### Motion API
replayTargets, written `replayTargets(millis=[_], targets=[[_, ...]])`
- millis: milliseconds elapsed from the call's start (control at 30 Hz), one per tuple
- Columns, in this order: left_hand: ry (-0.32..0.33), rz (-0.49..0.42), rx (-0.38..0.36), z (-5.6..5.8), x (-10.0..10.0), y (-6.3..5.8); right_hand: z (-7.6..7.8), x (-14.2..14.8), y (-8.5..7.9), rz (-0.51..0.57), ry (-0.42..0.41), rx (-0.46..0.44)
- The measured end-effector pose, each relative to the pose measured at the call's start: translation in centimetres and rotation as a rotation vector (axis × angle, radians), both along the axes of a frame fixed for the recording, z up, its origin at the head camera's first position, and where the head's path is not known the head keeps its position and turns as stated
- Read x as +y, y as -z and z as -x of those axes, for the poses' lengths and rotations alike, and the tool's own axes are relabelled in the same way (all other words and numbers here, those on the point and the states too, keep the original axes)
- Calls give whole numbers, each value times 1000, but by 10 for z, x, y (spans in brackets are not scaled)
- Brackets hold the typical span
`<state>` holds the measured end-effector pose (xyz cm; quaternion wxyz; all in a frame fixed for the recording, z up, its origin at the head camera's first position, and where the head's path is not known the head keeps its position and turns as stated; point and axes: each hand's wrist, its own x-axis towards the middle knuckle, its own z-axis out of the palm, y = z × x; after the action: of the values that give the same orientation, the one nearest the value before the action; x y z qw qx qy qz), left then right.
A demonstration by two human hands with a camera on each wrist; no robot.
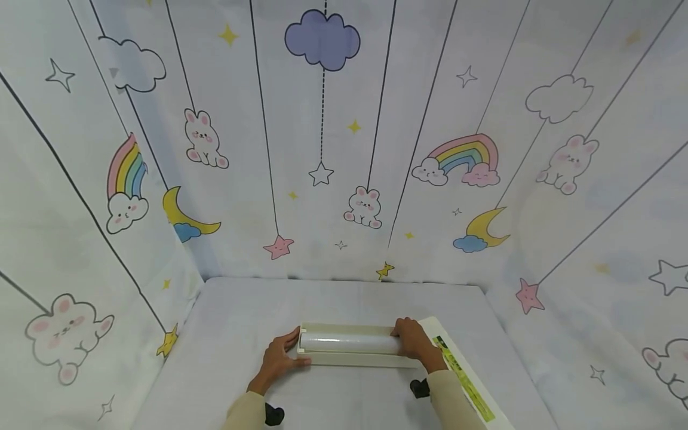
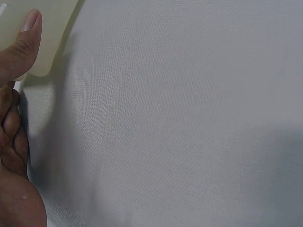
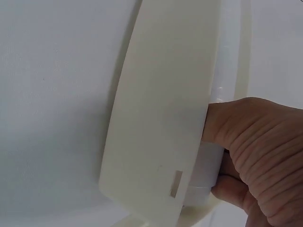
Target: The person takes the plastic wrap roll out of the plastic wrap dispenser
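A long cream plastic case (image 1: 365, 359), like a cling film dispenser, lies crosswise on the white surface. Inside its trough sits a shiny, translucent roll of film (image 1: 349, 343). The left hand (image 1: 276, 358) grips the case's left end, its thumb over the front face, as the left wrist view also shows on the case (image 2: 52, 33). At the right end, the right hand (image 1: 418, 343) reaches into the trough and holds the end of the roll. The right wrist view shows its thumb and fingers around the roll (image 3: 201, 165), beside the case's flat front panel (image 3: 161, 94) with a small slot.
A long white piece with a yellow-green label (image 1: 467, 385) lies slanted to the right, partly under the right forearm. White cloth walls printed with rabbits, clouds and stars (image 1: 322, 119) rise behind and at both sides. Small black objects (image 1: 274, 414) show by the wrists.
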<state>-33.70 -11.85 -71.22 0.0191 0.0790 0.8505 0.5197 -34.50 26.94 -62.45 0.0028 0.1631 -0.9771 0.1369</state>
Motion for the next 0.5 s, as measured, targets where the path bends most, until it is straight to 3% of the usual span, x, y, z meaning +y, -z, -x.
replayTargets(millis=[233,367,500], targets=[[6,30,13,-3,4,-1,-1,2,0,-14,17,17],[-18,29,14,-1,3,0,1,1,-7,-31,10,57],[-25,33,3,-1,2,-3,1,0,-14,-40,25,40]])
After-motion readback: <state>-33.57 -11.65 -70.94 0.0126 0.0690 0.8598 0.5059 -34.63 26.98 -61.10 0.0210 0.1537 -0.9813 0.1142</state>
